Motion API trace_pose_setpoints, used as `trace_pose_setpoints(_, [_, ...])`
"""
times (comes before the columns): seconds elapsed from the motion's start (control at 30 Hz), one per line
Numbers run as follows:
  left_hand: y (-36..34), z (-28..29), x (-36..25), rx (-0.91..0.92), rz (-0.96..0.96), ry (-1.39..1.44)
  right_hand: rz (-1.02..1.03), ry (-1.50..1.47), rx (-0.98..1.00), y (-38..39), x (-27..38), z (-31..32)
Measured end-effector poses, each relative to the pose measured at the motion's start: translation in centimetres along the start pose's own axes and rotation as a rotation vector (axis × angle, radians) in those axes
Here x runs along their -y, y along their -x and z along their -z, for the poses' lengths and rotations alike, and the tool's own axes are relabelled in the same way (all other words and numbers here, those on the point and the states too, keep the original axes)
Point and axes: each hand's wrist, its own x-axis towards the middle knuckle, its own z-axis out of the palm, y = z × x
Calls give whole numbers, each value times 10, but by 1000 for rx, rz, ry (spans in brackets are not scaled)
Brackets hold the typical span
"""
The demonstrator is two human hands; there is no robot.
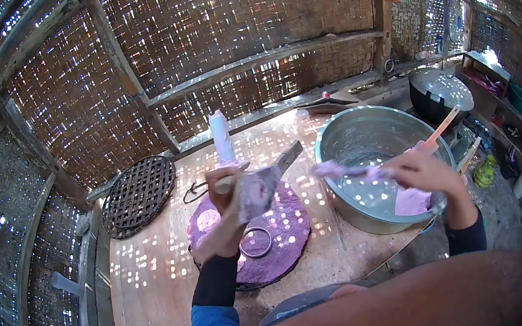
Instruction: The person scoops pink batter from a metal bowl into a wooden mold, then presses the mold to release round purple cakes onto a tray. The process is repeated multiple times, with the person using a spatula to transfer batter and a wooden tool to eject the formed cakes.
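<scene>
My left hand (224, 199) is closed on a flat tool (258, 190), smeared with pale pink stuff, held over a round purple slab (280, 242) on the table. A metal ring (256, 254) and a pale pink round patch lie on the slab. My right hand (417, 176) grips a utensil (344, 170) with pink paste at its end, over the rim of a large metal basin (343, 204). Inside the basin are pink paste (412, 202) and an orange-handled utensil (440, 131). Behind the slab stands a white cylindrical roll (221, 135).
A woven round tray (136, 196) lies at the table's left (138, 291). A dark lidded pot (441, 93) stands at the back right beside wooden shelving (504, 104) with assorted items. Woven walls (251, 14) with wooden posts surround the table.
</scene>
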Motion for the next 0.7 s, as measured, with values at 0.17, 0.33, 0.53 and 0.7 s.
trace_pose_setpoints(0.17, [-46,41,-23,-111,501,1077,-561,872,-255,31,-85,11])
trace_pose_setpoints(0.33, [-51,36,1,183,335,1491,-290,779,-228,23,-147,-14])
trace_pose_setpoints(0.53, [-26,3,-26,182,255,2223,230,-1295,570,-67,17,-181])
trace_pose_setpoints(0.7, [-8,17,-33,47,660,2078,80,-1905,723,-48,56,-224])
